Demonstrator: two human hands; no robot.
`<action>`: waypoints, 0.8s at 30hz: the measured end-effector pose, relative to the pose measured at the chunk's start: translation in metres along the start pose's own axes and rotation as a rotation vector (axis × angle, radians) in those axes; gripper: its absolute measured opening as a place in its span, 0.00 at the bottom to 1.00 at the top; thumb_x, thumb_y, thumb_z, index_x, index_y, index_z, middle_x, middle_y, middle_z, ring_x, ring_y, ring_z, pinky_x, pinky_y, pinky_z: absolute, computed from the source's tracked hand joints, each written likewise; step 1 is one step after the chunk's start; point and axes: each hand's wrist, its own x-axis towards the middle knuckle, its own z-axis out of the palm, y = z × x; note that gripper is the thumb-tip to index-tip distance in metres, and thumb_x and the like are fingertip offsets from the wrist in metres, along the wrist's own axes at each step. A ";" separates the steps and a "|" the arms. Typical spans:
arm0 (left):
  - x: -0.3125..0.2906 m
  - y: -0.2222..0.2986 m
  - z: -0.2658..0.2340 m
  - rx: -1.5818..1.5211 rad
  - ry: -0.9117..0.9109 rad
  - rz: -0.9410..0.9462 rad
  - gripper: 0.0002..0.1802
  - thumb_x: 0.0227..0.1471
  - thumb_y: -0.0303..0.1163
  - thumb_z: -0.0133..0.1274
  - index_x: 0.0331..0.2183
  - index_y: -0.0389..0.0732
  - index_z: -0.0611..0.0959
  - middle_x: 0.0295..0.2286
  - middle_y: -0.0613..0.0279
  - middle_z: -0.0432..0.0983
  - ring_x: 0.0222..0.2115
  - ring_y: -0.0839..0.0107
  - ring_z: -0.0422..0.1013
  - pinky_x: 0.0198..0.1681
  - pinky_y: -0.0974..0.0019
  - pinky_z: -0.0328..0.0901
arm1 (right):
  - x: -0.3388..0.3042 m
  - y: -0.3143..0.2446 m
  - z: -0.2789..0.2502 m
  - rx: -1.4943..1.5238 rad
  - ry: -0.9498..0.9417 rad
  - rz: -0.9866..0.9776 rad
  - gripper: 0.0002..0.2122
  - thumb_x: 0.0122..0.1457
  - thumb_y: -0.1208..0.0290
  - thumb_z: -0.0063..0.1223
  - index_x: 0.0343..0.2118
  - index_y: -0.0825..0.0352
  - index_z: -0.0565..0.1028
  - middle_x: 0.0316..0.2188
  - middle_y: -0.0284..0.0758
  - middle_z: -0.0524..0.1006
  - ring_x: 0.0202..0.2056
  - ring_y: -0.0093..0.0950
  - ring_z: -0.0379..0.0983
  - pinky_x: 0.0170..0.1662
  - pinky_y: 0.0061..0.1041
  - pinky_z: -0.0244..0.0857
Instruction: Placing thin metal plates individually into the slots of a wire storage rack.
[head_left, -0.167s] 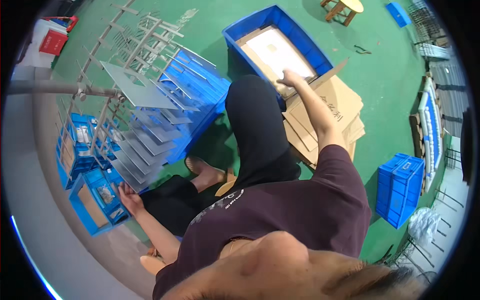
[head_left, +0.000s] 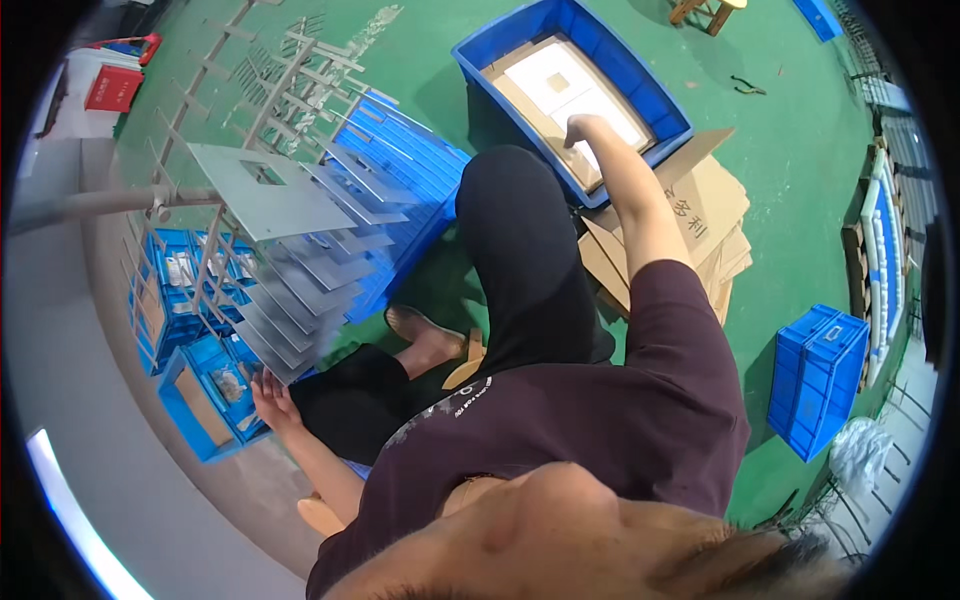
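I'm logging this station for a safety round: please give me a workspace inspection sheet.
Surface: green floor, pale marks in places.
Job's things: grey panels on a metal rack; white sheet in a blue bin.
Clutter: cardboard sheets piled beside the bin; small dark object on the floor.
Hands: left hand at the lower panels, right hand over the white sheet; contact unclear for both.
Cables: nothing seen.
Surroundings: blue crate at the picture's right; wooden stool, partly cut off.
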 end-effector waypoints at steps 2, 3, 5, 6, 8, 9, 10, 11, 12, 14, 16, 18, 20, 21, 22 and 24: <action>-0.009 -0.003 0.006 0.025 0.055 0.031 0.23 0.55 0.42 0.47 0.48 0.39 0.69 0.44 0.53 0.71 0.44 0.64 0.68 0.44 0.69 0.61 | -0.002 0.006 -0.012 0.117 0.092 0.128 0.15 0.41 0.60 0.59 0.29 0.66 0.80 0.27 0.35 0.78 0.26 0.34 0.74 0.37 0.33 0.70; -0.014 -0.004 0.006 0.035 0.091 0.050 0.22 0.55 0.41 0.47 0.47 0.38 0.70 0.43 0.53 0.72 0.43 0.65 0.69 0.44 0.69 0.61 | -0.010 0.009 -0.007 0.092 -0.007 0.208 0.14 0.41 0.62 0.58 0.30 0.65 0.80 0.28 0.36 0.78 0.27 0.35 0.74 0.38 0.34 0.70; -0.024 -0.002 0.010 0.044 0.130 0.074 0.21 0.55 0.40 0.47 0.46 0.38 0.71 0.41 0.54 0.73 0.42 0.65 0.70 0.43 0.69 0.61 | -0.017 0.045 0.035 0.111 0.147 0.352 0.11 0.42 0.70 0.57 0.32 0.63 0.80 0.33 0.41 0.77 0.33 0.38 0.74 0.41 0.40 0.68; -0.044 0.008 -0.003 0.072 0.224 0.112 0.20 0.55 0.40 0.47 0.46 0.38 0.71 0.40 0.54 0.74 0.41 0.65 0.70 0.43 0.69 0.61 | -0.041 0.014 0.040 0.086 0.165 0.282 0.12 0.42 0.72 0.59 0.33 0.66 0.79 0.36 0.43 0.76 0.38 0.41 0.73 0.43 0.43 0.67; -0.045 0.013 0.016 0.114 0.250 0.115 0.19 0.54 0.39 0.48 0.44 0.38 0.72 0.38 0.55 0.75 0.40 0.65 0.71 0.43 0.68 0.61 | -0.021 0.073 0.094 0.161 0.329 0.330 0.15 0.56 0.70 0.41 0.43 0.67 0.74 0.41 0.45 0.74 0.44 0.39 0.71 0.42 0.48 0.65; -0.019 -0.005 0.052 0.125 0.164 0.053 0.18 0.54 0.39 0.48 0.43 0.38 0.73 0.37 0.55 0.76 0.39 0.65 0.71 0.43 0.68 0.61 | -0.020 0.172 0.137 0.207 0.581 0.541 0.15 0.41 0.69 0.62 0.34 0.70 0.78 0.35 0.46 0.76 0.38 0.39 0.73 0.42 0.35 0.69; -0.025 -0.003 0.056 0.128 0.132 0.099 0.18 0.54 0.38 0.48 0.43 0.37 0.73 0.37 0.55 0.75 0.39 0.66 0.71 0.43 0.69 0.61 | -0.017 0.183 0.144 0.190 0.552 0.528 0.15 0.41 0.70 0.62 0.34 0.70 0.78 0.35 0.46 0.76 0.38 0.38 0.74 0.42 0.34 0.69; -0.029 0.000 0.061 0.129 0.095 0.140 0.17 0.53 0.38 0.49 0.42 0.37 0.74 0.37 0.56 0.75 0.39 0.67 0.71 0.43 0.71 0.61 | -0.014 0.193 0.146 0.171 0.524 0.521 0.16 0.40 0.70 0.62 0.34 0.69 0.78 0.35 0.45 0.76 0.37 0.38 0.74 0.41 0.32 0.69; -0.032 0.007 0.071 0.138 0.090 0.145 0.17 0.53 0.38 0.49 0.42 0.37 0.74 0.37 0.56 0.75 0.39 0.67 0.71 0.43 0.71 0.61 | -0.014 0.194 0.156 0.180 0.519 0.522 0.16 0.40 0.70 0.62 0.34 0.69 0.78 0.35 0.45 0.76 0.37 0.38 0.74 0.41 0.32 0.69; -0.042 0.028 0.087 0.195 0.118 0.298 0.14 0.54 0.35 0.48 0.38 0.36 0.75 0.37 0.55 0.75 0.39 0.69 0.71 0.41 0.74 0.62 | -0.022 0.177 0.158 0.285 0.493 0.440 0.18 0.41 0.63 0.61 0.34 0.70 0.77 0.34 0.45 0.77 0.36 0.39 0.74 0.42 0.34 0.67; -0.068 0.051 0.115 0.233 0.145 0.393 0.13 0.54 0.35 0.47 0.38 0.36 0.75 0.37 0.55 0.75 0.39 0.68 0.71 0.42 0.73 0.62 | -0.044 0.130 0.149 0.291 0.429 0.364 0.19 0.41 0.61 0.60 0.34 0.70 0.77 0.33 0.45 0.77 0.36 0.40 0.74 0.41 0.33 0.67; -0.093 0.059 0.156 0.276 0.137 0.529 0.13 0.56 0.35 0.45 0.38 0.36 0.75 0.38 0.54 0.74 0.40 0.67 0.70 0.44 0.70 0.61 | -0.085 0.104 0.122 0.281 0.329 0.294 0.20 0.43 0.58 0.56 0.35 0.70 0.77 0.32 0.45 0.77 0.35 0.41 0.74 0.41 0.33 0.67; -0.110 0.063 0.203 0.312 0.084 0.644 0.11 0.56 0.31 0.42 0.38 0.35 0.74 0.38 0.54 0.74 0.40 0.67 0.70 0.44 0.69 0.61 | -0.123 0.107 0.099 0.321 0.347 0.271 0.23 0.44 0.53 0.52 0.34 0.71 0.76 0.31 0.44 0.77 0.33 0.40 0.74 0.40 0.30 0.67; -0.116 0.060 0.225 0.337 0.058 0.705 0.10 0.56 0.28 0.41 0.37 0.35 0.74 0.38 0.53 0.74 0.39 0.67 0.70 0.45 0.69 0.61 | -0.126 0.120 0.098 0.367 0.406 0.255 0.25 0.45 0.50 0.49 0.32 0.72 0.76 0.29 0.43 0.77 0.31 0.39 0.74 0.38 0.28 0.67; -0.124 0.057 0.238 0.337 0.057 0.704 0.10 0.56 0.28 0.41 0.37 0.35 0.74 0.38 0.53 0.74 0.39 0.67 0.70 0.45 0.69 0.61 | -0.129 0.120 0.089 0.366 0.406 0.256 0.25 0.45 0.50 0.49 0.32 0.72 0.76 0.29 0.43 0.77 0.31 0.39 0.74 0.38 0.28 0.67; -0.142 0.047 0.261 0.227 -0.259 0.830 0.09 0.51 0.20 0.39 0.34 0.34 0.75 0.36 0.52 0.75 0.37 0.67 0.70 0.42 0.69 0.63 | -0.139 0.121 0.067 0.950 0.544 0.229 0.23 0.46 0.50 0.49 0.29 0.71 0.76 0.26 0.39 0.76 0.28 0.31 0.72 0.34 0.25 0.65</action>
